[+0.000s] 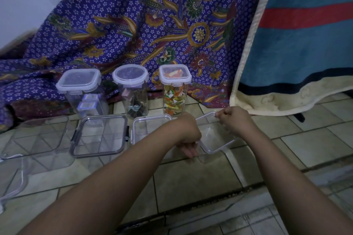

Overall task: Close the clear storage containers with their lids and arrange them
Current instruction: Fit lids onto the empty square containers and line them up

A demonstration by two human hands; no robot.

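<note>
Three tall clear jars with lids on stand in a row at the back: a square jar (81, 89), a round jar (133, 89), and a jar of coloured wrappers (174, 91). In front lie a flat clear container (98, 135) with a dark-rimmed lid on it and an open clear container (150, 126). My left hand (188, 137) and my right hand (234, 118) both grip a small clear container (214, 139), tilted above the tiles. The left holds its near corner, the right pinches its far rim.
A large clear tray (34, 139) and another clear piece (13, 183) lie at the left. A purple flowered cloth (133, 25) hangs behind the jars. A blue towel (298, 44) hangs at the right. The floor is tiled (191, 181).
</note>
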